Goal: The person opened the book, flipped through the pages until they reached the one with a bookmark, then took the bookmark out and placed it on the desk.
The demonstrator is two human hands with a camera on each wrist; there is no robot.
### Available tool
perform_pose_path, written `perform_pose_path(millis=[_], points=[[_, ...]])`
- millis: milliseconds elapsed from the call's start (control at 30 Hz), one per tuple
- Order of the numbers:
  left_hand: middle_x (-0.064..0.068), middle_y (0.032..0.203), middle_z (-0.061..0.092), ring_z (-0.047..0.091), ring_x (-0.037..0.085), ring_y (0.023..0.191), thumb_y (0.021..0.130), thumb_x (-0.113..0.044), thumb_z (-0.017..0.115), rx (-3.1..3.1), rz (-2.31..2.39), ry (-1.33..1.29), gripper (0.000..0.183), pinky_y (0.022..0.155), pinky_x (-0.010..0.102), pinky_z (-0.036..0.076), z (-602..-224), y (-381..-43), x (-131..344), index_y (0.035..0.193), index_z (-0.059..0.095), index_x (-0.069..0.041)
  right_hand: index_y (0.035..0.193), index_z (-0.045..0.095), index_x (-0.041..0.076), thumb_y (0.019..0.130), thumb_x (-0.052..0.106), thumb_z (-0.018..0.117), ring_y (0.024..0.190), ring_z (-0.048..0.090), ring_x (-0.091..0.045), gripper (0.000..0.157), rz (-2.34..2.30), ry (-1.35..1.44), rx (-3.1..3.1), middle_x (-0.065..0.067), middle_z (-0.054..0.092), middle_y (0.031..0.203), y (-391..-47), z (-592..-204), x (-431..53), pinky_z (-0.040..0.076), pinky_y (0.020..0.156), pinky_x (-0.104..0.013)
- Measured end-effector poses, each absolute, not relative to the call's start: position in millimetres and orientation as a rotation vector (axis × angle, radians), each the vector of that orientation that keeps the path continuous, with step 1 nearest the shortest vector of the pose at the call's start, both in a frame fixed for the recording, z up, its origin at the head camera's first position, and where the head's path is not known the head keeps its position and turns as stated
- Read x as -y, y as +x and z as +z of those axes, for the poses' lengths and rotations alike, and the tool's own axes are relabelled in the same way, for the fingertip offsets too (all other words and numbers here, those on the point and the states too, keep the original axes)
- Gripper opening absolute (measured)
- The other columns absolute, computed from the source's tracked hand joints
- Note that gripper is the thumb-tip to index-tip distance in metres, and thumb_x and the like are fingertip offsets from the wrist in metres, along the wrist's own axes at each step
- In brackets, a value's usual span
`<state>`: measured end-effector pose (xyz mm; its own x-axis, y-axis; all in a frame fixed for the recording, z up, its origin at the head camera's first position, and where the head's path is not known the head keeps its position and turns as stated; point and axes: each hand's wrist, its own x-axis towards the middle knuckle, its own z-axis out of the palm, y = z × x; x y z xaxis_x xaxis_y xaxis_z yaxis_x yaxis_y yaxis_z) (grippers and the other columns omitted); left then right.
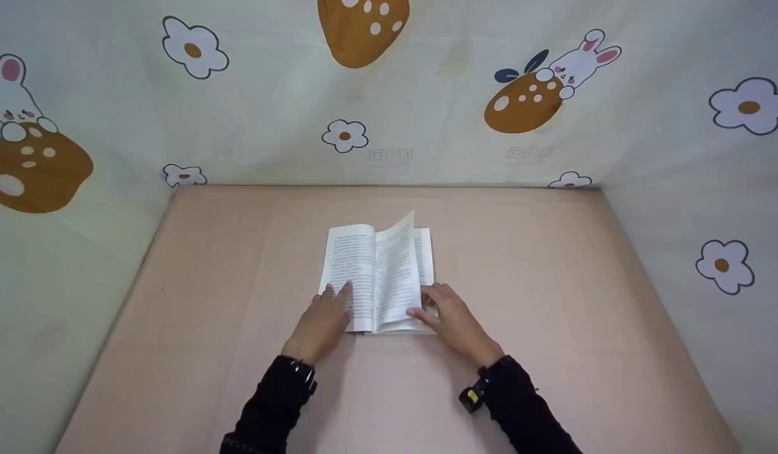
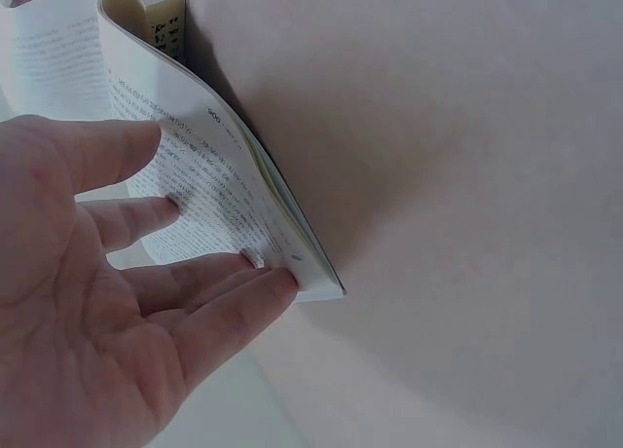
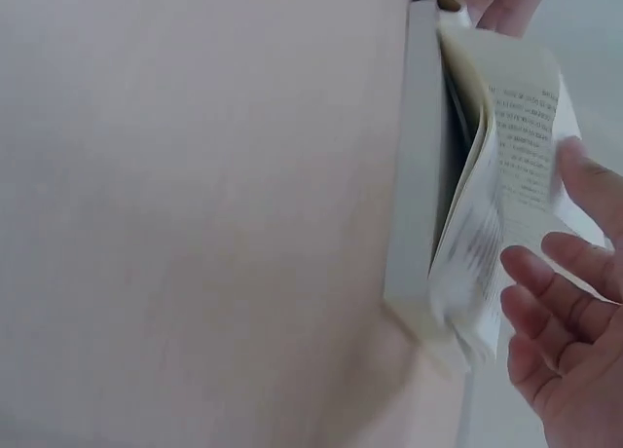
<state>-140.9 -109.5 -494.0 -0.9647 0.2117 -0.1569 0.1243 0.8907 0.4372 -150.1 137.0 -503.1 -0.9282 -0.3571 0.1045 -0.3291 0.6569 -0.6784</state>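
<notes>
An open book with printed pages lies on the table. My left hand rests on its left page, fingers spread and nearly straight; in the left wrist view the fingertips touch the printed page near its outer edge. On the right side a loose page stands raised and curved above the pages below. My right hand holds that page by its lower outer edge, thumb on one side and curled fingers on the other. In the right wrist view the lifted pages bend away from the thick block beneath.
The book sits on a pinkish-beige table covering. Pale cloth walls printed with flowers and rabbits enclose the table at the back and both sides. Each wrist wears a dark strap, with a small black device at the right wrist.
</notes>
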Motion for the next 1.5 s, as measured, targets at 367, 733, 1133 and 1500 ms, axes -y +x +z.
perform_pose_path(millis=[367,733,1133,1500], points=[[0.034,0.136,0.04,0.037,0.048,0.127,0.1,-0.035,0.034,-2.834,0.805,0.254,0.054,0.107,0.055,0.031,-496,-144,112,0.137,0.038,0.005,0.141,0.038,0.015,0.086,0.053,0.056,0.134,0.035,-0.016,0.07,-1.119,-0.794,-2.589,-0.003,0.04,0.144,-138,-506,-114,0.033,0.11,-0.037],[0.012,0.086,0.06,0.059,0.022,0.076,0.096,-0.055,0.031,-2.72,1.083,0.091,0.057,0.066,0.035,0.049,-495,-154,118,0.105,0.048,-0.002,0.139,0.044,0.021,0.088,0.047,0.057,0.127,0.042,-0.023,0.059,-0.68,-1.135,-2.769,0.002,0.036,0.149,-133,-511,-98,0.038,0.103,-0.046],[0.022,0.103,0.059,0.059,0.032,0.097,0.096,-0.031,0.047,-2.728,1.132,0.017,0.043,0.085,0.045,0.049,-501,-156,129,0.113,0.05,0.009,0.143,0.037,0.026,0.088,0.051,0.054,0.132,0.037,-0.03,0.063,-0.469,-1.155,-2.732,0.009,0.028,0.152,-133,-509,-92,0.027,0.109,-0.052],[0.03,0.116,0.056,0.056,0.039,0.108,0.09,-0.008,0.056,-2.867,0.997,0.004,0.038,0.092,0.046,0.047,-509,-154,132,0.118,0.052,0.016,0.142,0.04,0.02,0.091,0.037,0.057,0.136,0.031,-0.022,0.056,-0.758,-1.005,-2.656,0.001,0.027,0.153,-144,-514,-114,0.03,0.111,-0.041]])
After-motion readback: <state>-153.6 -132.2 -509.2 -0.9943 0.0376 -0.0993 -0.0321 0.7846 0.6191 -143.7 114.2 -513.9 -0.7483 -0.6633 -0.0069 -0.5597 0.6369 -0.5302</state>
